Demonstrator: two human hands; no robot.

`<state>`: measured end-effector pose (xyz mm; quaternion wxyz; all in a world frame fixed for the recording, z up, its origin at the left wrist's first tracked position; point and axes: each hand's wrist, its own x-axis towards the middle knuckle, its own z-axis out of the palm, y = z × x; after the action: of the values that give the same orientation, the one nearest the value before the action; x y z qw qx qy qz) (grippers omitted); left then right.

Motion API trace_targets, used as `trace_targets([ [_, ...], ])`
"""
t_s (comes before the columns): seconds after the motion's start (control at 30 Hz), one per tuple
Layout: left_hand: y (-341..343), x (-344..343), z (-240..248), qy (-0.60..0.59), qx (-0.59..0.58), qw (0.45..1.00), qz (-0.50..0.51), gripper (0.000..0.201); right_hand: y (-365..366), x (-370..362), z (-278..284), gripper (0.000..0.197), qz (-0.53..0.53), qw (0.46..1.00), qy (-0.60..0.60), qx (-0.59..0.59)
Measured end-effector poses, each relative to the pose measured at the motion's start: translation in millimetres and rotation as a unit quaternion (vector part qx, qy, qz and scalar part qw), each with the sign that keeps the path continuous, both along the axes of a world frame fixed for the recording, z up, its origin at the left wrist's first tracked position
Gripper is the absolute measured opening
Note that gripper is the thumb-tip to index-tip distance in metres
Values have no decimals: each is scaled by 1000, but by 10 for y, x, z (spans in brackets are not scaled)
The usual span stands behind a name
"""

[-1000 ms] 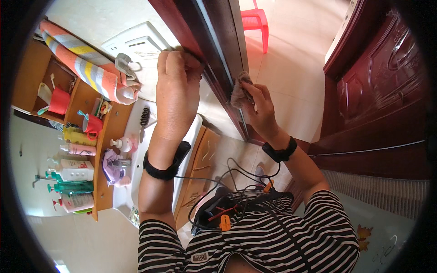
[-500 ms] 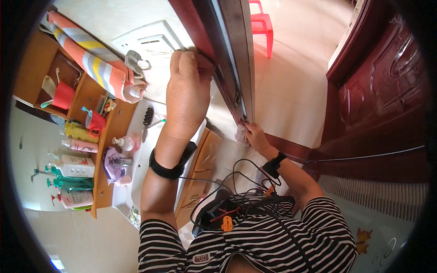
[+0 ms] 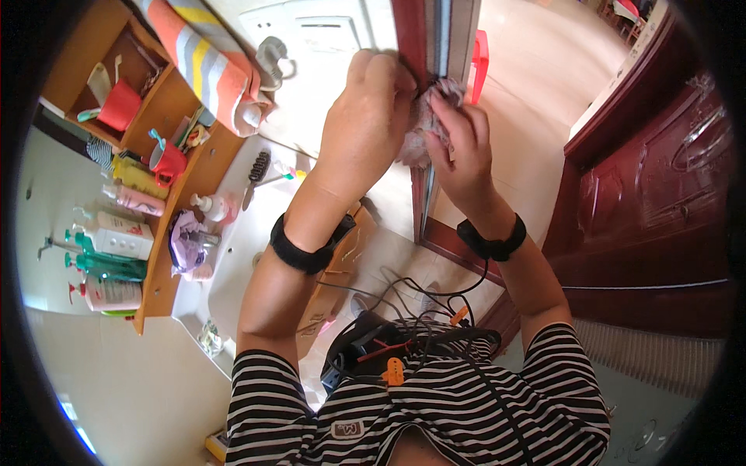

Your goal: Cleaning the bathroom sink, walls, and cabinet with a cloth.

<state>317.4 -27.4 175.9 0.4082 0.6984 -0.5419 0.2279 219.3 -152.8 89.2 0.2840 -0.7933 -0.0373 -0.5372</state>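
Dark-red frame (image 3: 410, 31) edge just left of right hand (image 3: 465, 151), floor (image 3: 528, 140) spreading right. It grips crumpled greyish-pink cloth (image 3: 423, 133); left hand (image 3: 364, 113) curled, can't tell its grip.

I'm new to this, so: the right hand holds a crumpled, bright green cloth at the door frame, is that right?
Not quite: in the head view the cloth is greyish pink, not green. The right hand does hold it, crumpled, at the door frame.
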Motion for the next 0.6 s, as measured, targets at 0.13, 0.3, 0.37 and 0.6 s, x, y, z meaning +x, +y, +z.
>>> trace_targets([
  [0.13, 215, -71, 15, 132, 45, 990, 1, 20, 1, -104, -510, 44, 14, 989, 124, -75],
  [0.3, 724, -17, -414, 219, 60, 972, 56, 26, 57, -247, -607, 41, 69, 966, 184, -166],
  [0.37, 1030, 69, -784, 283, 98, 947, 112, 29, 126, -225, -481, 35, 35, 965, 142, -217],
  [0.6, 2262, 125, -2209, 450, 195, 833, 255, 42, 403, 318, -400, 28, -82, 911, 133, -383],
])
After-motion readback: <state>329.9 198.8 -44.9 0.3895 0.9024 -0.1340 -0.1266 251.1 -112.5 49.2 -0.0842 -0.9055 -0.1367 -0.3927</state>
